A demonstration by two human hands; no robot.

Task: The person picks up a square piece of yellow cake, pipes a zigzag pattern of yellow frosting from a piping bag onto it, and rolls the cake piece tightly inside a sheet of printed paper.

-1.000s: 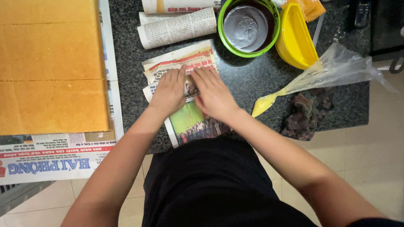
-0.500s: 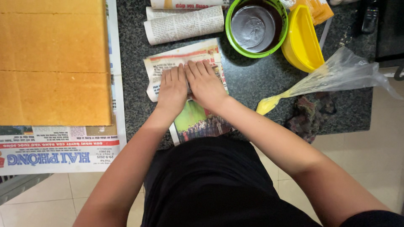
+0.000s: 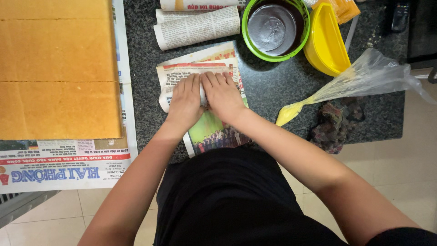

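Head view: left hand (image 3: 184, 101) and right hand (image 3: 223, 95) lie flat, fingers extended together, pressing a white newspaper-wrapped roll (image 3: 164, 99), apparently half-rolled, on the speckled dark granite counter (image 3: 273, 95), below-left of the green round bowl (image 3: 275, 28).

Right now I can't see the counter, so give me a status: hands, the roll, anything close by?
Left hand and right hand flat, side by side, pressing newspaper roll. Roll lies on newspaper sheet. Finished rolls beyond; green bowl apart.

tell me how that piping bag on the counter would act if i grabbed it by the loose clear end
The piping bag would probably sag: its clear top looks crumpled and thin. The yellow filling sits down at the tip, so that end likely swings low. Squeezing could push filling out.
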